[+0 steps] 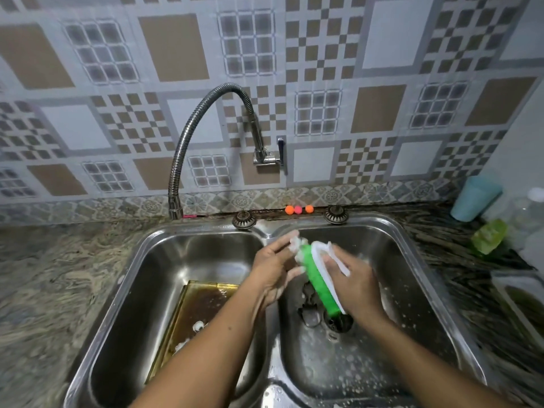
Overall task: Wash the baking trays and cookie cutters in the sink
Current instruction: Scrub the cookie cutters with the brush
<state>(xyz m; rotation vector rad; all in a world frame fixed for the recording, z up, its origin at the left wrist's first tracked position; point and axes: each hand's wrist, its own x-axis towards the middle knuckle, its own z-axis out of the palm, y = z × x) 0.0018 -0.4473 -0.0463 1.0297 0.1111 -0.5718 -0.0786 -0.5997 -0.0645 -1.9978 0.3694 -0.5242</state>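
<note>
Steel sink (pixel 164 275) in marbled counter (pixel 59 275), patterned tile wall (pixel 176 48), right hand (pixel 353 284) gripping green brush (pixel 318 278), left hand (pixel 272 275) flat against it

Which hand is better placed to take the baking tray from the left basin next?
Left, probably: the left hand hovers nearest the tray, fingers straight; the right hand grips the brush.

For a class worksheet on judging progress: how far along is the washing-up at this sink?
Done: nothing looks plainly finished.
In hand: the right hand grips a green brush and the left hand touches its sudsy end, over the right basin.
Still to do: the brown-stained tray in the left basin, with only some suds on it, and small metal pieces by the drain, possibly cutters.
</note>
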